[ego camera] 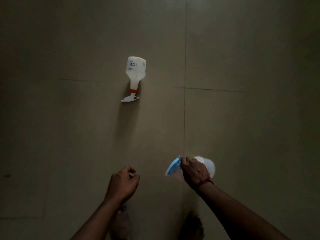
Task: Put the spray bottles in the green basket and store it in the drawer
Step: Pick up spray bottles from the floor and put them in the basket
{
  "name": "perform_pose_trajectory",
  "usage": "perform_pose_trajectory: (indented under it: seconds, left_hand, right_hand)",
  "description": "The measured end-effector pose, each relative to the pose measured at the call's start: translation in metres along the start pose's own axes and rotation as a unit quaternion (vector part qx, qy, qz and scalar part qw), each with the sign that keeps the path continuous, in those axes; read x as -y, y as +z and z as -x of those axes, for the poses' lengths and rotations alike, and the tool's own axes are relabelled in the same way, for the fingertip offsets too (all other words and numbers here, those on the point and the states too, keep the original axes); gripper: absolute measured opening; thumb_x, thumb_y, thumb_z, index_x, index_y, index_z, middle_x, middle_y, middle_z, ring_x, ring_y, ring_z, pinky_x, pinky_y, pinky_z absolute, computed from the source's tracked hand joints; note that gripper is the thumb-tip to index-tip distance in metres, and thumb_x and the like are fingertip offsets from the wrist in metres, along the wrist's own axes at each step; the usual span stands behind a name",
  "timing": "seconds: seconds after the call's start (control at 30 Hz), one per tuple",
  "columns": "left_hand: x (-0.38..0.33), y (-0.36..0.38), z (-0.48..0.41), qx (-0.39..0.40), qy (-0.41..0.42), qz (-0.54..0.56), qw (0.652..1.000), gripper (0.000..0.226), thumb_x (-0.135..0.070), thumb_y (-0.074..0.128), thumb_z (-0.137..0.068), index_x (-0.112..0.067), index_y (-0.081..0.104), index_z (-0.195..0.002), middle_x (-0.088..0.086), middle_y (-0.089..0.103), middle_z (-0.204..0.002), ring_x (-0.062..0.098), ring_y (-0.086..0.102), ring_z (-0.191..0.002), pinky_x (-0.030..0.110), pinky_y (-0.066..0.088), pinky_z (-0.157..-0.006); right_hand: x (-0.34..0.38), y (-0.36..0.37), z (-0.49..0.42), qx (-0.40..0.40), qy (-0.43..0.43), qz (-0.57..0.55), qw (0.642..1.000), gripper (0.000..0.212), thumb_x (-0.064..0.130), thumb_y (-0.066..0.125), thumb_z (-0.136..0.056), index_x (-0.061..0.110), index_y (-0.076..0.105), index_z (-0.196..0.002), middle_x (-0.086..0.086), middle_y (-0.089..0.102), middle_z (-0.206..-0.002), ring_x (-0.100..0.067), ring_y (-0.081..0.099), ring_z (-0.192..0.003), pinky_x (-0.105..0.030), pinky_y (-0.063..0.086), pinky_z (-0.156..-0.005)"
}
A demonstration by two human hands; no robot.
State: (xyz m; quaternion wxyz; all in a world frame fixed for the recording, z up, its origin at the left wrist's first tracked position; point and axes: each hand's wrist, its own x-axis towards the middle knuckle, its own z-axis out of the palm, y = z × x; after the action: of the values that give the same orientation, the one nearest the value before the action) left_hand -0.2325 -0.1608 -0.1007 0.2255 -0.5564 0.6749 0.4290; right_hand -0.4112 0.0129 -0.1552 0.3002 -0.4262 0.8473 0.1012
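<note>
the task looks barely begun. in the lower right of the frame the right hand (194,171) is wrapped around the neck of a translucent white plastic spray bottle with a pale blue trigger head (174,166); its fingers are curled tight about it, the blue head poking out to the left of the knuckles and the rounded white body showing behind the hand. the bottle is blurred, so i cannot tell whether it is clear of the beige tiled floor (242,127) or touching it.

a second white plastic spray bottle with a red collar and white trigger (136,73) lies on the floor in the upper centre of the frame, well apart from both hands, nozzle toward the bottom of the frame.

the left hand (122,185), lower centre, holds nothing; its fingers are loosely curled, thumb and forefinger nearly meeting.

neither the green basket nor the drawer is in view. so one bottle is in hand and none is basketed. left to do: gather the second bottle, load both in the basket, and store it.
</note>
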Motion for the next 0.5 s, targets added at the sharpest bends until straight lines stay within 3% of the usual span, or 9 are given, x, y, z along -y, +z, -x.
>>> perform_pose_trajectory:
  seconds: [0.07, 0.17, 0.3, 0.37, 0.43, 0.5]
  left_hand:
    - [-0.01, -0.017, 0.02, -0.006, 0.002, 0.007, 1.0, 0.019, -0.032, 0.064, -0.083, -0.02, 0.07, -0.096, 0.005, 0.073, -0.082, 0.025, 0.069, -0.089, 0.026, 0.044, -0.072]
    - [-0.029, -0.046, 0.052, -0.009, 0.006, 0.023, 1.0, 0.018, -0.032, 0.064, -0.083, -0.02, 0.069, -0.095, 0.003, 0.071, -0.075, 0.025, 0.068, -0.086, 0.026, 0.045, -0.072]
    - [-0.053, -0.093, 0.097, -0.024, 0.015, 0.052, 0.998, 0.018, -0.032, 0.064, -0.083, -0.019, 0.069, -0.095, 0.007, 0.075, -0.085, 0.025, 0.069, -0.088, 0.026, 0.044, -0.071]
    - [-0.064, -0.119, 0.116, -0.037, 0.012, 0.064, 0.997, 0.019, -0.031, 0.063, -0.084, -0.018, 0.069, -0.096, 0.008, 0.075, -0.09, 0.025, 0.068, -0.092, 0.026, 0.043, -0.072]
    - [-0.072, -0.145, 0.14, -0.052, 0.001, 0.08, 0.995, 0.02, -0.031, 0.062, -0.084, -0.016, 0.07, -0.096, 0.01, 0.074, -0.094, 0.027, 0.067, -0.095, 0.027, 0.044, -0.075]
    - [-0.079, -0.165, 0.163, -0.058, -0.004, 0.091, 0.994, 0.02, -0.031, 0.062, -0.084, -0.016, 0.07, -0.095, 0.01, 0.073, -0.096, 0.028, 0.066, -0.097, 0.028, 0.046, -0.077]
  right_hand:
    - [0.006, -0.03, 0.017, -0.023, 0.07, -0.113, 0.991, 0.021, 0.016, 0.06, -0.081, 0.014, 0.062, -0.102, -0.007, 0.07, -0.095, -0.03, 0.066, -0.085, -0.036, 0.05, -0.065]
    - [0.015, -0.077, 0.041, -0.031, 0.121, -0.28, 0.952, 0.028, 0.032, 0.065, -0.081, 0.018, 0.063, -0.104, -0.001, 0.072, -0.1, -0.023, 0.066, -0.088, -0.031, 0.048, -0.07]
    - [0.04, -0.15, 0.079, -0.079, 0.161, -0.448, 0.876, 0.016, 0.049, 0.071, -0.076, 0.038, 0.065, -0.086, 0.012, 0.072, -0.088, -0.012, 0.066, -0.073, -0.029, 0.052, -0.065]
    - [0.05, -0.185, 0.097, -0.105, 0.167, -0.494, 0.847, 0.011, 0.048, 0.073, -0.075, 0.047, 0.062, -0.076, 0.013, 0.07, -0.085, -0.014, 0.068, -0.072, -0.038, 0.057, -0.063]
    - [0.06, -0.222, 0.118, -0.115, 0.17, -0.519, 0.83, 0.014, 0.042, 0.075, -0.075, 0.041, 0.067, -0.086, 0.008, 0.073, -0.088, -0.014, 0.071, -0.069, -0.043, 0.06, -0.061]
    - [0.069, -0.256, 0.136, -0.132, 0.172, -0.541, 0.813, 0.027, 0.035, 0.076, -0.076, 0.024, 0.069, -0.1, 0.0, 0.074, -0.091, -0.012, 0.071, -0.064, -0.041, 0.06, -0.057]
